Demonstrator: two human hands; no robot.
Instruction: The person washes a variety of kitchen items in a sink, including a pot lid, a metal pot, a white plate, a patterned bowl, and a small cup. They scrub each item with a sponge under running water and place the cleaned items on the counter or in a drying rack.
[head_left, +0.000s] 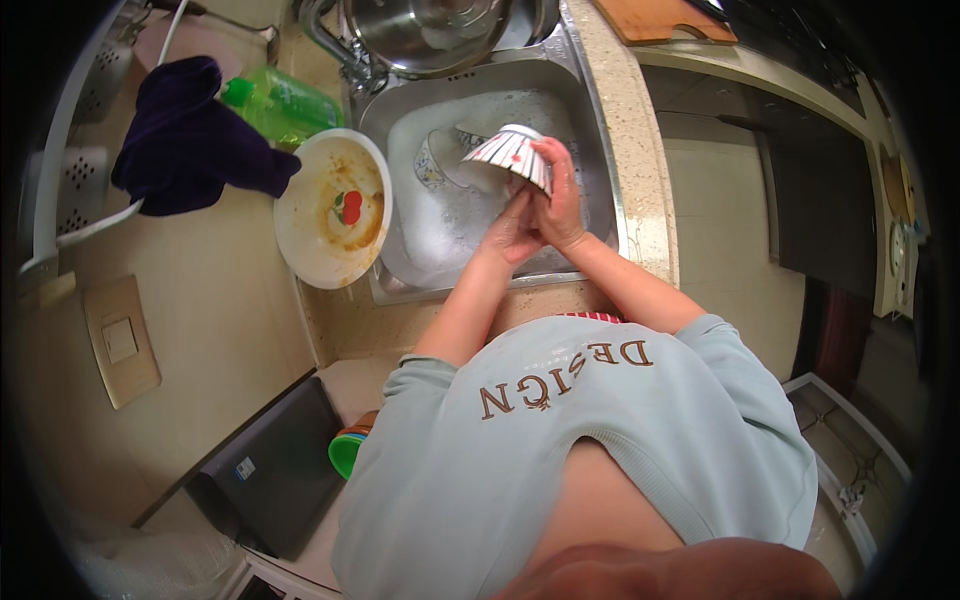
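Observation:
A striped ceramic bowl with red marks (510, 154) is tilted above the sink, its foot upward. My right hand (562, 191) grips its right side, fingers over the outer wall. My left hand (514, 232) is just below the bowl's rim, its fingertips partly hidden; whether it grips the rim is unclear. Under them, the stainless steel sink (442, 255) holds sudsy water. In the water, left of the held bowl, lies a flower-patterned bowl (431, 165), with part of another dark-patterned bowl (471, 138) beside it.
A soiled white bowl with a cherry print (330, 247) stands on the counter left of the sink. Behind it are a green detergent bottle (289, 105) and a hanging dark purple cloth (195, 142). A large steel pot (427, 34) sits beyond the basin near the faucet (360, 67). A wooden cutting board (660, 19) is at upper right.

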